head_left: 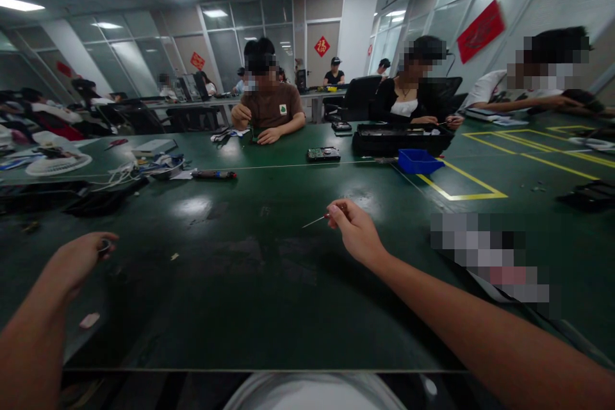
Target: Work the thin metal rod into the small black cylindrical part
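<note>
My right hand (354, 229) is closed around the handle of a thin screwdriver (314, 221), its metal shaft pointing left over the green table (269, 327). At the left, my left hand (81, 261) has its fingers curled round a small dark round object (104, 246), too small to name. A pale scrap (90, 320) lies on the table below that hand, and a smaller yellowish bit (174, 257) lies to its right.
Across the table, people sit near a green circuit board (323, 154), a blue bin (419, 161) and a black case (401, 139). A pen-like tool (214, 174) and cables lie at the back left. Black trays (103, 200) are beyond my left hand.
</note>
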`<state>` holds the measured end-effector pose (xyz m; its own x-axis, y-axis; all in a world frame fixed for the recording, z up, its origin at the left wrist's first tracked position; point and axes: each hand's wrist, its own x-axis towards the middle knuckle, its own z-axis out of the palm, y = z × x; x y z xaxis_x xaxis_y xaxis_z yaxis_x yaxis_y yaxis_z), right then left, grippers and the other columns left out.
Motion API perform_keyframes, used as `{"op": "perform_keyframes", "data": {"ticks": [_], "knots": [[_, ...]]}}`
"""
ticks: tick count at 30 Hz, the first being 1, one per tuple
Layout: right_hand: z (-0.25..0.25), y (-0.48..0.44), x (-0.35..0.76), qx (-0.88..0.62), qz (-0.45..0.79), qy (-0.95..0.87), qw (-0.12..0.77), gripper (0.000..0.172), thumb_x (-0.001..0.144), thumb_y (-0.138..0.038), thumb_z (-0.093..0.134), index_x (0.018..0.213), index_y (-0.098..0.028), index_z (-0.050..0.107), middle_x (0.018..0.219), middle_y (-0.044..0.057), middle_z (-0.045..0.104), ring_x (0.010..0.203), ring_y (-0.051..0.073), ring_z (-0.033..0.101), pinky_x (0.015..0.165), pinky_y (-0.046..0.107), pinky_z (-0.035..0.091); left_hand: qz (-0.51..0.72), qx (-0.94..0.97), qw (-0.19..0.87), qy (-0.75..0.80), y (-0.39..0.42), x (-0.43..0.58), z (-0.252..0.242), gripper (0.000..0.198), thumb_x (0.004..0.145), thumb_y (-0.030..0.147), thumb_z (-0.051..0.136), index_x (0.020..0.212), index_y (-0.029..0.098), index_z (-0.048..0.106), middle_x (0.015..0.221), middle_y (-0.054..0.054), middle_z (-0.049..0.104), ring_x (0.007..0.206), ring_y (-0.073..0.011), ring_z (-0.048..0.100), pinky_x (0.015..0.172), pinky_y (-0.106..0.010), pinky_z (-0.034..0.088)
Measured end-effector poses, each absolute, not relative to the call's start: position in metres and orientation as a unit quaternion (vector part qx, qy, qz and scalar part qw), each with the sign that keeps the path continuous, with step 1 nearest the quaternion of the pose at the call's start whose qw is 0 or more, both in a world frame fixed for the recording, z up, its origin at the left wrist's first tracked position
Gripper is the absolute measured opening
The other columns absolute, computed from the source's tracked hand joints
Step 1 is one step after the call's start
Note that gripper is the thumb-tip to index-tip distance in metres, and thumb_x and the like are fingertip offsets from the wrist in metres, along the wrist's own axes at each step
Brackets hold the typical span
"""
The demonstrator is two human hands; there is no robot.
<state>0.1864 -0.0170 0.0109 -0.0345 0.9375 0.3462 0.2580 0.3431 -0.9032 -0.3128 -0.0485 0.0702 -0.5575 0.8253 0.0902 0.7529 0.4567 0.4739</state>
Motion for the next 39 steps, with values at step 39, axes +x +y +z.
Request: {"op": "perform_keyframes", "data": {"ticks": [39], "knots": [[0.02, -0.022, 0.19, -0.427, 0.326, -0.613, 0.579, 0.022, 0.093, -0.042, 0.058, 0.094, -0.021, 0.065, 0.08, 0.004, 0.07, 0.071, 0.018, 0.064, 0.069, 0.034, 0.052, 0.342, 0.752, 0.315, 0.466, -0.004, -0.014, 0.006, 0.031, 0.085, 0.012, 0.063, 0.114, 0.022, 0.061, 0.111, -0.003, 0.068, 0.104, -0.0205, 0.063, 0.099, -0.036, 0.048]]}}
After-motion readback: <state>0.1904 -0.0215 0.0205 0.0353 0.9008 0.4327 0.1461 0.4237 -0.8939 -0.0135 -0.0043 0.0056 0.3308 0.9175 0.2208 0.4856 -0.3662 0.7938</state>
